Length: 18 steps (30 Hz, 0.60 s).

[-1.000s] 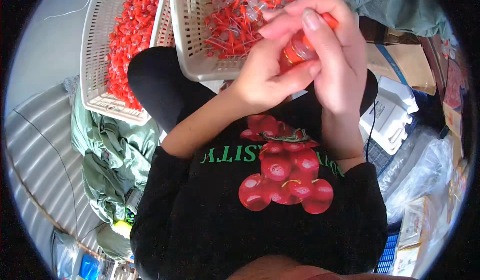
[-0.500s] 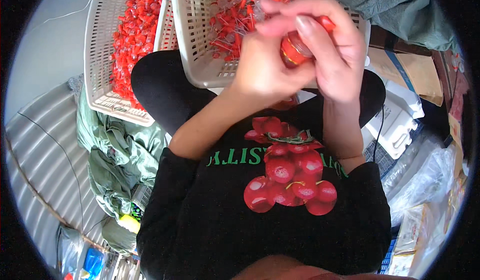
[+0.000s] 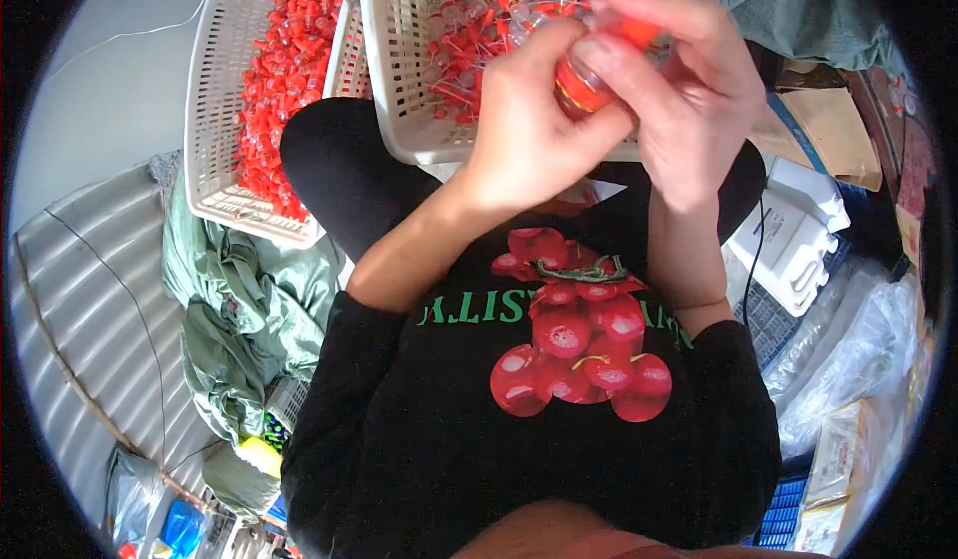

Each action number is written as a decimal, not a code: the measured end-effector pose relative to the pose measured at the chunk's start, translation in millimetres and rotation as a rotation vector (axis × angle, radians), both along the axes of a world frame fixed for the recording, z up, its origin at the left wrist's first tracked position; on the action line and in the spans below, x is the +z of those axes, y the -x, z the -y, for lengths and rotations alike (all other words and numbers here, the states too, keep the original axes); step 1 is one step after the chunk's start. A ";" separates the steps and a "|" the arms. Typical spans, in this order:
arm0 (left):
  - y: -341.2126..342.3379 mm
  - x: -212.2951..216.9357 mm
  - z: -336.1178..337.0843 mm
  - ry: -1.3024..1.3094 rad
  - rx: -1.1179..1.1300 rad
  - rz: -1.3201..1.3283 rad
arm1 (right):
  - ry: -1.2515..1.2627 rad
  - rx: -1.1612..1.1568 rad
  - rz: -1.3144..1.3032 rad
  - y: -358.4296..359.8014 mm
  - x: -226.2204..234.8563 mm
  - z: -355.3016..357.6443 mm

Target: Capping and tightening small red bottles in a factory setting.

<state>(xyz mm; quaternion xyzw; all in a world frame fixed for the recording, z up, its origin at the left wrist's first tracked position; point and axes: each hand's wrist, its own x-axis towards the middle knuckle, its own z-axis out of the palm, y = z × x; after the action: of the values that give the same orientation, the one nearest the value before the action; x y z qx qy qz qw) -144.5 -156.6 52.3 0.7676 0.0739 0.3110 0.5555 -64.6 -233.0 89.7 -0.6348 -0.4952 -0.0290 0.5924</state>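
Your left hand (image 3: 519, 130) and right hand (image 3: 689, 90) pinch one orange part (image 3: 589, 85) above the basket (image 3: 399, 90), mid-assembly; next, steady pressing.

The person wears a black long-sleeved top (image 3: 519, 439) with both sleeves pushed up, leaving the forearms bare. Its front carries a print of glossy red cherries (image 3: 584, 354) with a green stem, crossed by a line of green lettering. The trousers (image 3: 344, 175) are black too.
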 end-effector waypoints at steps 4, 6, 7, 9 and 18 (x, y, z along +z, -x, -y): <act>3.9 5.1 -14.3 0.863 -0.532 -0.358 | -0.149 0.074 -0.253 -0.9 -23.9 16.6; 0.4 -2.6 -3.3 0.534 -0.336 -0.284 | -0.145 0.114 -0.436 -1.8 -29.8 22.1; -1.1 -8.2 4.2 0.206 -0.137 -0.208 | -0.087 0.020 -0.308 -1.7 -30.0 22.1; -3.6 -15.3 5.2 -0.118 0.073 -0.137 | 0.030 -0.160 -0.059 -3.8 -33.5 20.1; 107.0 -51.9 -215.4 -0.401 1.002 -0.451 | 0.169 -0.136 -0.400 -25.6 -64.6 20.9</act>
<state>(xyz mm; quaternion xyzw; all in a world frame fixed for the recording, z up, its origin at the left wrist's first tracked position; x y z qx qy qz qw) -251.6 58.8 0.4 0.7765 0.4839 0.3727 0.1550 -39.0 -253.9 25.1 -0.7072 -0.3245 0.0995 0.6201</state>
